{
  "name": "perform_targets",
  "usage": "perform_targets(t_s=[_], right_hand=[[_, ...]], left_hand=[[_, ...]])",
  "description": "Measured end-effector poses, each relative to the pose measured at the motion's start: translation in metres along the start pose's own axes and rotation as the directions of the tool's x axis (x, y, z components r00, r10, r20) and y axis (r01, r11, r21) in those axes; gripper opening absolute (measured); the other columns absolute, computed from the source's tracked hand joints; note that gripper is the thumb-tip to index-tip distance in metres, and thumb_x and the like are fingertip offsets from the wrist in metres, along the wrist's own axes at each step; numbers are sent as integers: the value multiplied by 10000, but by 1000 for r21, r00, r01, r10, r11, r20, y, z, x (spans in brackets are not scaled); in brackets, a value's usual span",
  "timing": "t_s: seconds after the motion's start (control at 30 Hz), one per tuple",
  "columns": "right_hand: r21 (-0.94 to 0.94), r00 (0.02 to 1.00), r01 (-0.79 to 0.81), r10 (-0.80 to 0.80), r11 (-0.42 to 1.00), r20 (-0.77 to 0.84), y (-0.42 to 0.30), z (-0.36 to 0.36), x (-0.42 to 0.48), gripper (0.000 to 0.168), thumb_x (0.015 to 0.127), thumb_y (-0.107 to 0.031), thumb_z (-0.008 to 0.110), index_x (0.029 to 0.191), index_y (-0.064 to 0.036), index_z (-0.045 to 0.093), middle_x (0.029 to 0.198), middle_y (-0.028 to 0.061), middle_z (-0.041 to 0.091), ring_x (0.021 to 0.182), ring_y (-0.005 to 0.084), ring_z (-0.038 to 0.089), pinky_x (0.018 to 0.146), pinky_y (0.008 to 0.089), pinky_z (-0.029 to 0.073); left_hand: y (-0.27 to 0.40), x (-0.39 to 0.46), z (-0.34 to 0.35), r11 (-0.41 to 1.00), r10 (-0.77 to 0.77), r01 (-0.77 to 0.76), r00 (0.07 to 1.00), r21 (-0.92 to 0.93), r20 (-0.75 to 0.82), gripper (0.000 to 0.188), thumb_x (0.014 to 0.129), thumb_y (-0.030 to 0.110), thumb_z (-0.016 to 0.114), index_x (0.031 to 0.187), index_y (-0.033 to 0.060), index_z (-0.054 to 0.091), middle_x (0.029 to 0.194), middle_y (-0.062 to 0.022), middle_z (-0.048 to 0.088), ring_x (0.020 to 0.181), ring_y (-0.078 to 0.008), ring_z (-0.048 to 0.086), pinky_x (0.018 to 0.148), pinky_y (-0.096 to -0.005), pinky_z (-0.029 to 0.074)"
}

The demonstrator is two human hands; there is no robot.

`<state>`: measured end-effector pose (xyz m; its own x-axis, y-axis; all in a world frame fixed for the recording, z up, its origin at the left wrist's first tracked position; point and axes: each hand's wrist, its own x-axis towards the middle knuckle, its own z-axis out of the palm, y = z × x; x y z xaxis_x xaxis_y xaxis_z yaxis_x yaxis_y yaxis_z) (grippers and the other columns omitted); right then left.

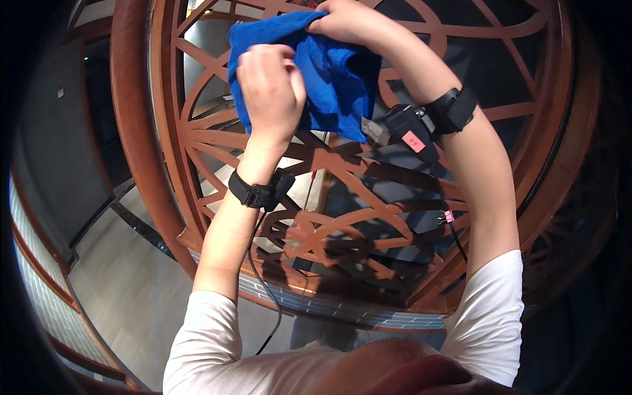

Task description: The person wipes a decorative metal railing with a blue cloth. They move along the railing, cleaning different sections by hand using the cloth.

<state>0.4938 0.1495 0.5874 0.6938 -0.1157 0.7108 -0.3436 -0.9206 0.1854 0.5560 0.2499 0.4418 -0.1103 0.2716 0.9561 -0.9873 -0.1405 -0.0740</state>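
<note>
A blue cloth (326, 84) hangs in loose folds in front of a reddish-brown wooden lattice panel (345, 182). My right hand (340, 22) grips its upper edge near the top of the view, and some of the fingers are hidden. On the cloth's left part, my left hand (271, 89) is closed with the back of the hand towards me. Those fingers are slightly blurred and curl into the fabric. A pale tag (375, 131) shows by the cloth's lower right corner.
Black straps with small devices sit on my left wrist (261, 190) and right forearm (449, 111); cables trail from both. A pink binder clip (447, 217) is on the right cable. A thick wooden post (136, 123) borders the lattice, above a low grey-tiled base (340, 311). Pale floor (128, 276) lies left.
</note>
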Motion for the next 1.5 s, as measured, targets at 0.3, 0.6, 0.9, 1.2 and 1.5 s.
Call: perform_targets(t_s=[0.3,0.6,0.9,1.2,1.5], right_hand=[[-220,877,309,-367,925,-311,47,-22,1,374,786,-247,689,986,48,572,796,230,629,757,406,629,700,448,511],[-423,788,186,-391,887,-475,79,-49,-64,311,836,-305,627,875,-4,563,776,199,603,740,374,608,678,442,491],[-476,880,-107,-139,873,-454,153,-85,-120,393,912,-401,586,916,-9,618,768,182,665,700,295,680,569,342,544],[-444,724,247,-469,861,-506,23,-103,-68,292,822,-298,659,872,-22,578,830,190,626,810,372,618,712,432,495],[-443,713,236,-464,865,-526,38,-38,13,338,828,-318,638,890,8,569,777,196,607,704,365,615,630,442,505]], left_hand=[[-26,22,60,965,185,-217,960,145,209,616,942,407,464,1482,165,291,1527,-166,244,1419,-326,221,1126,-540,172],[23,51,96,957,285,-291,940,6,189,606,887,317,484,1377,-29,392,1450,-222,362,1365,-348,318,1120,-523,199],[100,61,127,895,366,-313,922,-317,125,655,857,325,541,1352,-82,403,1427,-238,389,1358,-365,323,1127,-525,202],[78,78,77,899,-166,104,980,425,111,607,876,183,349,1419,-84,300,1507,-226,274,1414,-344,235,1127,-574,139],[-30,77,95,963,179,-183,983,200,36,546,858,224,506,1318,-67,453,1395,-249,426,1326,-360,373,1103,-532,232]])
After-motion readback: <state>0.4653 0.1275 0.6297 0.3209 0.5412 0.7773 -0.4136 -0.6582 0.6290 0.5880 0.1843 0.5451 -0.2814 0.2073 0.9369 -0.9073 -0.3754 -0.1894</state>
